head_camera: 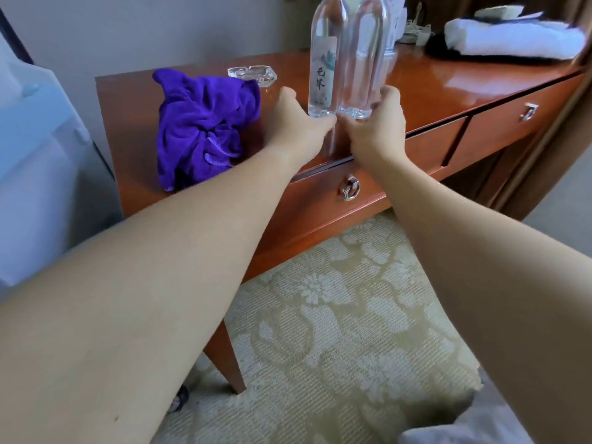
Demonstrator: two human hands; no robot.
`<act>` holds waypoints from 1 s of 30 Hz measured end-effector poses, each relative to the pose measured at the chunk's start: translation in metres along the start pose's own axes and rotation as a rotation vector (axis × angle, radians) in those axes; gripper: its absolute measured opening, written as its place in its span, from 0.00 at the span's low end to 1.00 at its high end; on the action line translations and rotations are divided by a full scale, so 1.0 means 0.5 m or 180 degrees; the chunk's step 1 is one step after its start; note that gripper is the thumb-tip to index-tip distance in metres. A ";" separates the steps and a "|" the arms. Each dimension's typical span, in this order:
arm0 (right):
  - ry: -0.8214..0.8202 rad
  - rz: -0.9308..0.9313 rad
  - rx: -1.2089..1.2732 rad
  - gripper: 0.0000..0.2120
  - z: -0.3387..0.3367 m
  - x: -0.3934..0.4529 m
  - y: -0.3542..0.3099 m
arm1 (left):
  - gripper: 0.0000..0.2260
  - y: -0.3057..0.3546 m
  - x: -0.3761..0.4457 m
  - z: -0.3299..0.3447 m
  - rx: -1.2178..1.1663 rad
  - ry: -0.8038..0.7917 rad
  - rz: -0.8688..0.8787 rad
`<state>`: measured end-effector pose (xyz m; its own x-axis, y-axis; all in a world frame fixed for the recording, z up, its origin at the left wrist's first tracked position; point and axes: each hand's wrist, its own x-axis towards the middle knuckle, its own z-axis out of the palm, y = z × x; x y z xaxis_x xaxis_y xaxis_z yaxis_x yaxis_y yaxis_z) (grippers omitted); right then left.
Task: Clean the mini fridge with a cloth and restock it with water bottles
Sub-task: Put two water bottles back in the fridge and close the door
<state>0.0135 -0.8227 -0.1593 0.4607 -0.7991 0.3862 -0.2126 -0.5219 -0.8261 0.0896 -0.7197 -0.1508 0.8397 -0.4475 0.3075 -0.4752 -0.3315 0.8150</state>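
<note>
Bottles of clear water, two in number, are seen standing upright and touching on a glossy wooden worktop, near its front edge. The left bottle bears a pale label with dark characters; the right bottle is shown without a visible label. Both arms are stretched forward toward them. The left hand is placed at the base of the labelled bottle, its fingers mostly hidden and blurred, so whether its grip is closed on the bottle cannot be told. The right hand is curled round the bottom of the right bottle, with the thumb seen on its outer side. A crumpled purple cloth is laid on the worktop to the left of the hands, apart from the bottles, and a glass ashtray is set just behind it. Folded white towels are piled at the far right end. Drawers with metal ring pulls are seen beneath, above a patterned carpet.
</note>
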 end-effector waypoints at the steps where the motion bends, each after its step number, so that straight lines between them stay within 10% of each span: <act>1: -0.0010 -0.0053 -0.0086 0.36 0.001 0.016 0.003 | 0.35 -0.005 0.021 0.005 -0.0009 0.0046 -0.0017; 30: -0.0374 -0.0218 -0.0615 0.23 -0.012 0.062 0.023 | 0.26 -0.026 0.058 0.001 0.0143 -0.0381 0.0356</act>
<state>0.0200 -0.8552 -0.1545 0.5745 -0.7255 0.3789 -0.3331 -0.6301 -0.7014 0.1200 -0.7287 -0.1525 0.7448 -0.5787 0.3323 -0.5776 -0.3097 0.7553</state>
